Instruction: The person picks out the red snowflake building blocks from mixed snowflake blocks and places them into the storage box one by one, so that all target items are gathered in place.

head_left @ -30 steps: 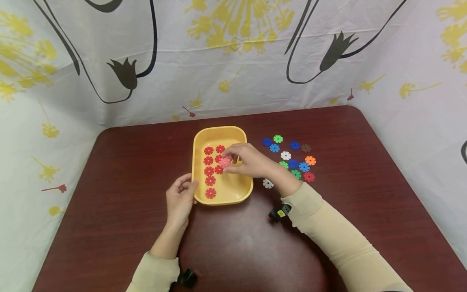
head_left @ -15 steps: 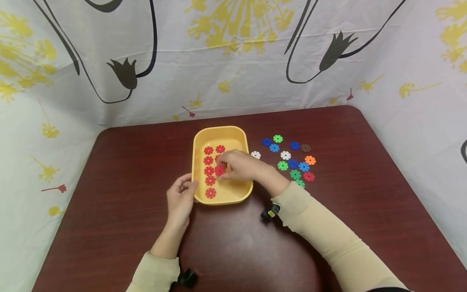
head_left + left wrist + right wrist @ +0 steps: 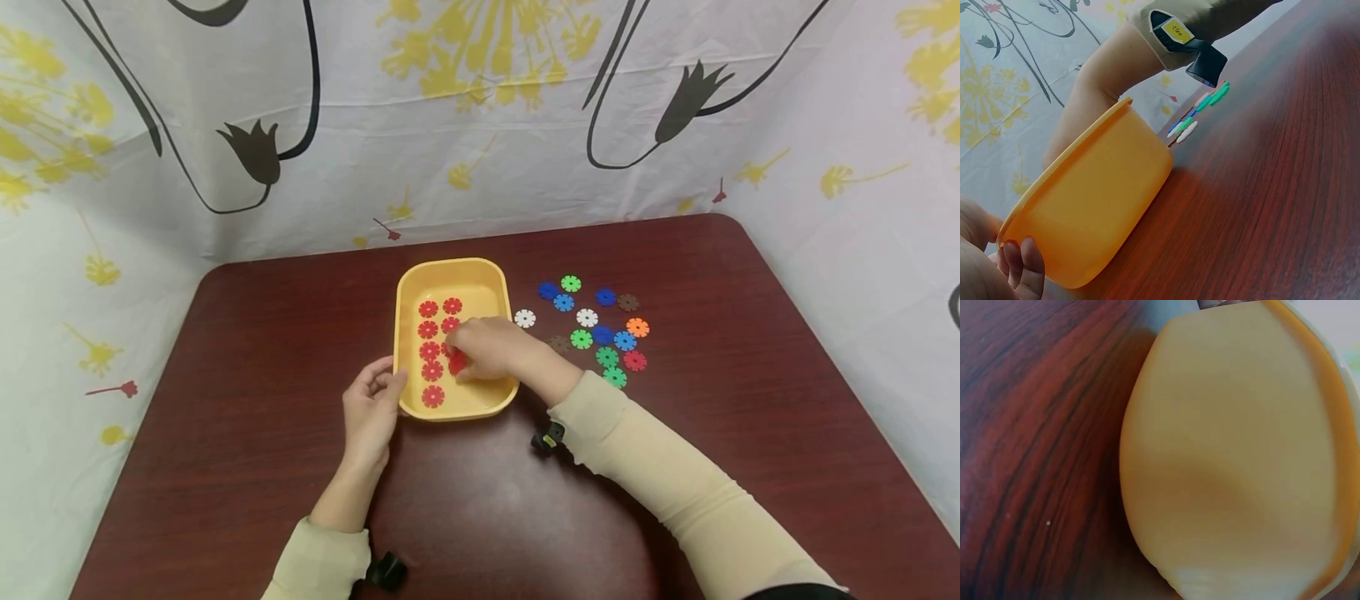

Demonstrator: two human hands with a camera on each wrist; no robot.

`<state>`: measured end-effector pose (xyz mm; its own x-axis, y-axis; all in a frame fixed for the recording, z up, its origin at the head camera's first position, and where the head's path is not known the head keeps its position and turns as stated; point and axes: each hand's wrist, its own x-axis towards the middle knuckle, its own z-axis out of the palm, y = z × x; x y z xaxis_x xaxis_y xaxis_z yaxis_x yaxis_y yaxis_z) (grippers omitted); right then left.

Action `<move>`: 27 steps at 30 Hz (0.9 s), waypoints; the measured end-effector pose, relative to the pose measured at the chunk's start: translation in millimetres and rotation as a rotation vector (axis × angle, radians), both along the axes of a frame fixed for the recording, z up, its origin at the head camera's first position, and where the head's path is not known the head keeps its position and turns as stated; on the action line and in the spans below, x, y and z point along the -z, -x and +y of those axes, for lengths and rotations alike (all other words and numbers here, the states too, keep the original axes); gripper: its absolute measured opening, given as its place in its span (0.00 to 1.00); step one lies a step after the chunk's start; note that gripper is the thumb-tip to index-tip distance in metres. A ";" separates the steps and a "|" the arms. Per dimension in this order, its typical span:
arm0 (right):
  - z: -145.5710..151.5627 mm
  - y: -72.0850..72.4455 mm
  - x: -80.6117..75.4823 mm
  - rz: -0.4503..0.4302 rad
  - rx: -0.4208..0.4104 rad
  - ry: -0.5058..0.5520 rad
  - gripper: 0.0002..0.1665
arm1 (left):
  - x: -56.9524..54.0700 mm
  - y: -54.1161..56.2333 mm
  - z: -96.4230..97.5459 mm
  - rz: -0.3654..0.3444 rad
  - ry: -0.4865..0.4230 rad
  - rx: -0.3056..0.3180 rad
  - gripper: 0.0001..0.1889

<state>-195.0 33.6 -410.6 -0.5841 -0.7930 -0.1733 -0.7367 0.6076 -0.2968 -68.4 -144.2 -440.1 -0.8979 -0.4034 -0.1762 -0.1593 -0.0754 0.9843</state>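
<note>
In the head view, a yellow tray [image 3: 471,407] holds red snowflake discs [image 3: 428,330] lying in two columns on its left half. My right hand [image 3: 491,346] reaches into the tray and pinches a red snowflake disc [image 3: 457,362] low over the second column; the fingertips partly hide it. My left hand [image 3: 371,408] grips the tray's left rim. The left wrist view shows that hand's fingers [image 3: 1032,265] against the outer wall [image 3: 1097,194]. Filling most of the right wrist view is the tray's outer wall [image 3: 1229,437], with the right hand out of sight.
Right of the tray, loose snowflake discs in blue, green, white, brown, orange and red lie scattered, among them a white disc [image 3: 525,318] near the tray's side and an orange disc [image 3: 637,327]. The dark red table [image 3: 262,375] meets a patterned cloth [image 3: 480,192] behind.
My right hand has moved down and toward the near side inside the tray with the red disc, uncovering loose discs on the right. The left hand keeps its grip on the rim.
</note>
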 end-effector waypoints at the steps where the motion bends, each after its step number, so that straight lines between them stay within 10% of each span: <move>1: 0.1 0.0 0.4 0.003 0.000 -0.005 0.17 | 0.2 0.0 0.2 0.001 -0.004 0.000 0.16; 17: 33.6 2.5 -9.1 0.045 0.049 0.578 0.16 | 1.9 1.9 -1.1 -0.006 -0.015 0.009 0.16; 27: 65.2 3.6 -14.1 0.066 0.073 0.708 0.13 | -0.2 1.1 -2.7 -0.012 -0.022 0.022 0.16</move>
